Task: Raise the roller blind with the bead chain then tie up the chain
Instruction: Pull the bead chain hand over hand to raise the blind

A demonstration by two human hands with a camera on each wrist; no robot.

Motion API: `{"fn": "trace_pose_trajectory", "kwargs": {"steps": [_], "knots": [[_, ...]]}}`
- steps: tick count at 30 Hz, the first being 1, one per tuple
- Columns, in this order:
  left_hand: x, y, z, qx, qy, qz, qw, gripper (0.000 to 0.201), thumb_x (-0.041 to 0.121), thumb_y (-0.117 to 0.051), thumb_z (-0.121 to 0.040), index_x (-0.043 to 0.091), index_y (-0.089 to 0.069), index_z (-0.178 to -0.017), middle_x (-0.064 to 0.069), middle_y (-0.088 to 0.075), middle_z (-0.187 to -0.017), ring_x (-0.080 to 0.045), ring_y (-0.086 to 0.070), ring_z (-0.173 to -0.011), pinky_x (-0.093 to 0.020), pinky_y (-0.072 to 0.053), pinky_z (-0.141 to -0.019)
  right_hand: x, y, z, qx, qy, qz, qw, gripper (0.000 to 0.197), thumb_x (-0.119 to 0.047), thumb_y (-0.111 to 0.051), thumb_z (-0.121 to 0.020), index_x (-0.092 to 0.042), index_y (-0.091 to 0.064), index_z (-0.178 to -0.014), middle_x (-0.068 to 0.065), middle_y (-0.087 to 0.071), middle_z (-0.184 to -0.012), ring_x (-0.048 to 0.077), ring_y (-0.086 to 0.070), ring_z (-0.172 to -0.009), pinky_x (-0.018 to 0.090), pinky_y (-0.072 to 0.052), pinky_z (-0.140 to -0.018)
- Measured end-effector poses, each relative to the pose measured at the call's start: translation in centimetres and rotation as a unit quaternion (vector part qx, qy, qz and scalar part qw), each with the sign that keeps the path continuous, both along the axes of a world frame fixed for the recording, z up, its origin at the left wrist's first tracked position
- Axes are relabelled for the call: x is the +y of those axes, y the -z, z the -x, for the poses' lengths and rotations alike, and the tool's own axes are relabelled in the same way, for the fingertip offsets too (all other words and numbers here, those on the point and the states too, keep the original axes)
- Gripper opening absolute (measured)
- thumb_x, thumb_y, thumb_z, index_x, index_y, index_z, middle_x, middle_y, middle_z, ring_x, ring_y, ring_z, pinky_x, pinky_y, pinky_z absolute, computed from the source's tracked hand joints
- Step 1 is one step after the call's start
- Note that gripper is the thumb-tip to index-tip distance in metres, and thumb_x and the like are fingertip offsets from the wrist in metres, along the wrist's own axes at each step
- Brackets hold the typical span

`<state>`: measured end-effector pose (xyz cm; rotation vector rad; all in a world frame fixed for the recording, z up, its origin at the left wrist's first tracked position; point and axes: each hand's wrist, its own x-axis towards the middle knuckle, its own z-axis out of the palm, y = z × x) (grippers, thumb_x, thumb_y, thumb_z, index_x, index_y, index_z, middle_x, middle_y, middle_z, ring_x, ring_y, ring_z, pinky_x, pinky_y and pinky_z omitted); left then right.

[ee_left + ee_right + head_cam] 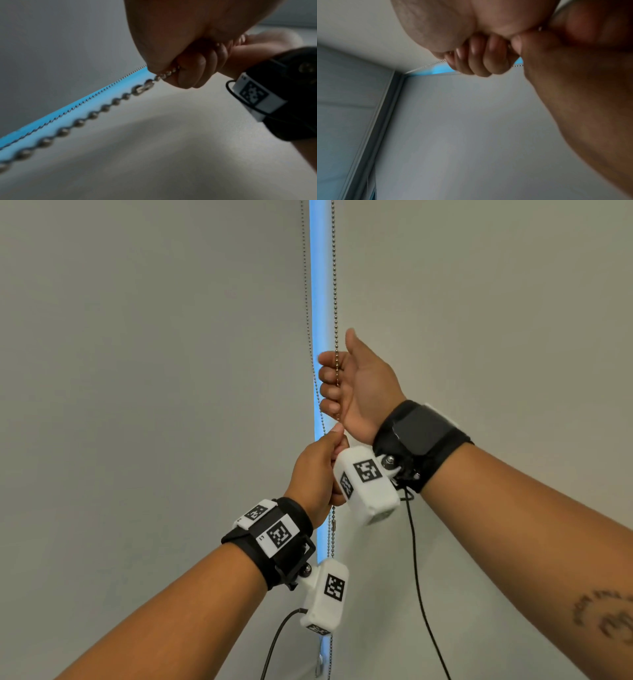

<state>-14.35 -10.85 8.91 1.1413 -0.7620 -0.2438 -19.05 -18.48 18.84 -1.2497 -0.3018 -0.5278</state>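
Right fingers (329,378): curled into a fist round the right-hand strand of the bead chain (336,302), thumb raised clear.
Left fingers (197,67): curled tight on the same strand, thumb tip pressed on top.
Right hand (356,385): uppermost, palm turned toward the head camera.
Left hand (317,474): directly below, thumb tip touching the heel of the right hand.
Bead chain: two vertical strands in front of the bright blue gap (318,268); left-hand strand free, passing behind the right fingers; a connector link (143,88) just beyond the left fist.
Roller blind (479,302): grey fabric right of the gap; second grey panel (137,337) left of it.
Wrist cameras (366,484): white, tag-marked, on black straps, black cables hanging.
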Motion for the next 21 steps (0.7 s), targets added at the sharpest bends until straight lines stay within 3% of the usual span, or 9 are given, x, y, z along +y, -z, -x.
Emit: {"fn": "trace_pose_trajectory", "kwargs": {"steps": [2, 4, 7, 8, 10, 13, 16, 21], "knots": [[0.0, 0.4, -0.5, -0.033, -0.019, -0.006, 0.999, 0.04, 0.054, -0.056, -0.09, 0.025, -0.054, -0.061, -0.009, -0.047, -0.064, -0.028, -0.041, -0.066, -0.045, -0.034, -0.073, 0.7, 0.1, -0.2, -0.002, 0.026, -0.025, 0.999, 0.049, -0.056, -0.042, -0.101, -0.021, -0.041, -0.066, -0.005, -0.027, -0.057, 0.012, -0.016, -0.047, 0.023, -0.017, -0.039], [0.5, 0.7, -1.2, -0.084, -0.012, -0.047, 0.995, 0.042, 0.061, -0.052, -0.086, 0.021, -0.057, -0.074, -0.014, -0.049, -0.075, -0.03, -0.045, -0.074, -0.045, -0.04, -0.074, 1.0, 0.6, 0.0, -0.01, 0.047, -0.032, 0.998, 0.052, -0.054, -0.043, -0.101, -0.025, -0.031, -0.06, -0.006, -0.02, -0.054, 0.013, -0.011, -0.047, 0.021, -0.015, -0.038], [2.0, 0.1, -2.2, -0.112, 0.021, -0.092, 0.989, 0.049, 0.05, -0.039, -0.096, 0.007, -0.061, -0.096, -0.014, -0.061, -0.085, -0.025, -0.053, -0.069, -0.028, -0.048, -0.058, 0.9, 1.1, 0.6, -0.023, 0.028, -0.045, 0.998, 0.053, -0.053, -0.043, -0.101, -0.025, -0.026, -0.06, -0.006, -0.017, -0.053, 0.013, -0.01, -0.045, 0.021, -0.013, -0.039], [2.6, -0.5, -2.5, -0.105, 0.029, -0.087, 0.99, 0.05, 0.043, -0.035, -0.1, 0.001, -0.063, -0.102, -0.017, -0.063, -0.09, -0.024, -0.057, -0.071, -0.027, -0.051, -0.059, 0.9, 1.2, 0.8, -0.028, 0.019, -0.045, 0.998, 0.052, -0.053, -0.043, -0.101, -0.025, -0.025, -0.061, -0.006, -0.016, -0.053, 0.013, -0.009, -0.045, 0.021, -0.011, -0.04], [3.2, -2.3, -3.3, -0.099, 0.042, -0.068, 0.992, 0.051, 0.035, -0.031, -0.103, -0.006, -0.061, -0.113, -0.023, -0.063, -0.099, -0.028, -0.062, -0.08, -0.038, -0.055, -0.075, 0.9, 1.6, 1.1, -0.034, 0.009, -0.042, 0.998, 0.051, -0.053, -0.043, -0.101, -0.026, -0.023, -0.062, -0.006, -0.015, -0.053, 0.013, -0.008, -0.045, 0.022, -0.008, -0.043], [3.6, -5.1, -3.6, -0.129, 0.035, -0.059, 0.989, 0.054, 0.038, -0.033, -0.104, -0.007, -0.059, -0.118, -0.021, -0.065, -0.102, -0.03, -0.066, -0.089, -0.047, -0.053, -0.086, 0.8, 2.9, 1.0, -0.037, 0.001, -0.03, 0.999, 0.051, -0.053, -0.042, -0.101, -0.025, -0.024, -0.062, -0.005, -0.016, -0.052, 0.013, -0.008, -0.043, 0.023, -0.008, -0.043], [3.6, -7.0, -2.3, -0.165, 0.054, -0.071, 0.982, 0.055, 0.041, -0.031, -0.106, -0.002, -0.064, -0.113, -0.016, -0.07, -0.101, -0.028, -0.067, -0.09, -0.042, -0.054, -0.084, 0.7, 4.2, 1.1, -0.03, 0.003, -0.019, 0.999, 0.051, -0.051, -0.04, -0.102, -0.025, -0.024, -0.062, -0.004, -0.016, -0.052, 0.014, -0.008, -0.043, 0.023, -0.009, -0.044], [2.8, -8.5, -1.2, -0.186, 0.068, -0.077, 0.977, 0.06, 0.047, -0.027, -0.106, 0.002, -0.065, -0.121, -0.013, -0.072, -0.1, -0.028, -0.068, -0.094, -0.043, -0.054, -0.093, 0.9, 6.0, 1.5, -0.003, 0.009, -0.001, 1.0, 0.05, -0.053, -0.04, -0.101, -0.022, -0.017, -0.07, -0.002, -0.014, -0.056, 0.015, -0.007, -0.049, 0.028, -0.007, -0.047]]}}
